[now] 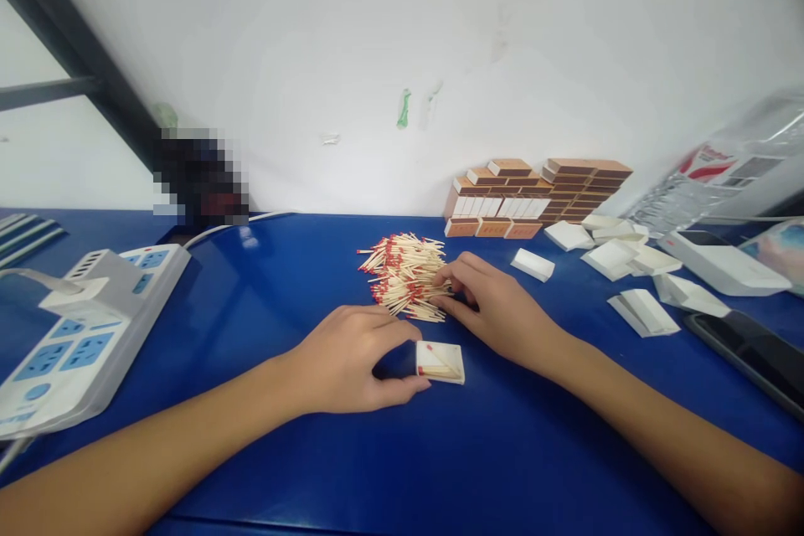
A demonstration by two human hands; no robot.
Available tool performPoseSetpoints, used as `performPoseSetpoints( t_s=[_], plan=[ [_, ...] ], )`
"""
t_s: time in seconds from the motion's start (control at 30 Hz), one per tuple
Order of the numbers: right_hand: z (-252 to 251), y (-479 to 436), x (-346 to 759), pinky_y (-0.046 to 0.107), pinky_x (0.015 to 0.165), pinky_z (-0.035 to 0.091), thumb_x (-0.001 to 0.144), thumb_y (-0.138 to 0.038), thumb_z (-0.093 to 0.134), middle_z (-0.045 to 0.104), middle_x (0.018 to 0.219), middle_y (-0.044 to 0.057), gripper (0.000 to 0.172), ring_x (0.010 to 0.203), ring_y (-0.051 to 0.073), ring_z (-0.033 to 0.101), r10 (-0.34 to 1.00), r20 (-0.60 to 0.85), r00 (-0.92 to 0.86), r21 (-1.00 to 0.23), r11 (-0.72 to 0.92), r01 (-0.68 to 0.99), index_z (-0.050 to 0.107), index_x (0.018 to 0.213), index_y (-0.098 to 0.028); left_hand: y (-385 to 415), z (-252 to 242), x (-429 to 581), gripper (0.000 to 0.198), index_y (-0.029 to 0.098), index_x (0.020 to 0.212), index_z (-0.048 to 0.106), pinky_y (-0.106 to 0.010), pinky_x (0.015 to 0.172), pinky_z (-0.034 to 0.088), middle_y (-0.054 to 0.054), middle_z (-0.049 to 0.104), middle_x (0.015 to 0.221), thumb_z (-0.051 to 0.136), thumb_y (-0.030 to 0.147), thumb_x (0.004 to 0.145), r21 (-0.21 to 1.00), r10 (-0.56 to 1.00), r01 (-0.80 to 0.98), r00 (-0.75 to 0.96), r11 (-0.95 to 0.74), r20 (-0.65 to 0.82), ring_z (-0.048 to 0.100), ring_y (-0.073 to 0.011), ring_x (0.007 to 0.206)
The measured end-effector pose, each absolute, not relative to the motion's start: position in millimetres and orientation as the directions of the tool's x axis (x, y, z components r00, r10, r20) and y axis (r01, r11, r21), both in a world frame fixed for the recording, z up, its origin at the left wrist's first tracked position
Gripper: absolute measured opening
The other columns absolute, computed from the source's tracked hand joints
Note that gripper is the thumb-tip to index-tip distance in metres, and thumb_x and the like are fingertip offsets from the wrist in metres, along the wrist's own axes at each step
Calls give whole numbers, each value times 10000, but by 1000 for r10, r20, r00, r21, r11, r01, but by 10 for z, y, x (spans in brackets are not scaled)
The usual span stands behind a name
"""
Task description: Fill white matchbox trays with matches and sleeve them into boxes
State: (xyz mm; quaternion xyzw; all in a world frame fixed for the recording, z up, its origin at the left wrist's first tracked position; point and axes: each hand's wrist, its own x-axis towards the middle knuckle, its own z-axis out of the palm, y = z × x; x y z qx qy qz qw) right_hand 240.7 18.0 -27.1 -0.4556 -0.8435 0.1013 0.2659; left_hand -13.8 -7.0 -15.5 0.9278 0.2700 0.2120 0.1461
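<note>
My left hand (358,360) grips the left end of a small white matchbox tray (447,367) between thumb and fingers. A few red-tipped matches lie in the tray, some of them slantwise. Behind it is a loose heap of matches (408,272) on the blue table. My right hand (496,301) is at the heap's right edge, its thumb and fingers bent round some matches; how many is hidden. A single white tray (533,265) lies to the right of the heap.
Stacked matchboxes (502,193) stand against the wall. Several white trays (612,258) are scattered at the right, near a phone (747,356), a white box (722,264) and a plastic bottle (716,163). A power strip (88,335) with a plugged-in adapter lies at the left.
</note>
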Motion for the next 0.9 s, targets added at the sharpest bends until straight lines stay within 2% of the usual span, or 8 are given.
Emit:
performPoseSetpoints(
  t_s=[0.13, 0.33, 0.63, 0.77, 0.9],
  plan=[
    [-277, 186, 2411, 295, 687, 470, 1017, -228, 612, 579, 975, 39, 35, 753, 153, 569, 795, 375, -476, -360, 598, 716, 619, 999, -198, -70, -162, -141, 291, 197, 1096, 707, -272, 602, 438, 22, 653, 708, 732, 419, 910, 388, 559, 433, 765, -814, 320, 618, -149, 637],
    [-245, 197, 2466, 319, 719, 483, 1048, -266, 582, 571, 975, 50, 112, 787, 174, 579, 771, 389, -504, -311, 624, 716, 637, 996, -183, -38, -177, -158, 297, 183, 1106, 711, -267, 596, 429, 28, 616, 690, 736, 404, 909, 355, 609, 501, 712, -789, 350, 586, -142, 614],
    [-12, -42, 2417, 274, 685, 459, 1017, -218, 638, 583, 948, 30, 65, 785, 145, 574, 762, 314, -566, -446, 645, 620, 630, 956, -197, -14, -160, -161, 272, 199, 1049, 711, -273, 592, 385, 39, 555, 644, 729, 430, 907, 340, 706, 619, 637, -708, 310, 559, -149, 607],
    [8, -129, 2342, 268, 663, 447, 1007, -237, 668, 615, 980, 37, 35, 798, 147, 591, 743, 265, -614, -434, 661, 613, 656, 993, -207, -37, -159, -152, 277, 201, 1041, 711, -267, 595, 377, 42, 554, 654, 746, 429, 889, 356, 695, 598, 649, -718, 310, 551, -142, 612],
    [-15, -76, 2389, 270, 649, 425, 1026, -228, 628, 595, 920, 32, 62, 767, 143, 566, 744, 337, -577, -408, 668, 623, 661, 988, -192, -25, -98, -166, 413, 216, 1120, 686, -256, 591, 368, 60, 546, 660, 760, 535, 868, 391, 710, 598, 641, -700, 292, 530, -129, 594]
  ],
)
